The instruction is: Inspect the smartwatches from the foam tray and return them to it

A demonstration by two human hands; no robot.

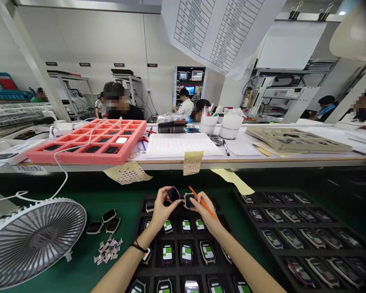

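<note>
Between the thumb and fingers of my left hand (161, 212) is a smartwatch with a dark purple case (173, 194), its screen black. My right hand (208, 213) pinches a smartwatch with a pale case (189, 200), its screen also dark. An orange pen-like stick (209, 209) is tucked in the same right hand, slanting across the fingers. Both hands are closed and held near each other above the far rows of a black compartment tray (177, 254). In that tray lie several smartwatches (186, 252), many with lit green-and-white screens.
A second black tray (259, 255) of watches lies to the right. On the left are a fan (39, 240), loose watches (103, 221) and a pile of small metallic pieces (108, 250). The shelf above carries a pink foam tray (82, 142), paper sheets (183, 144) and a beige tray (301, 140).
</note>
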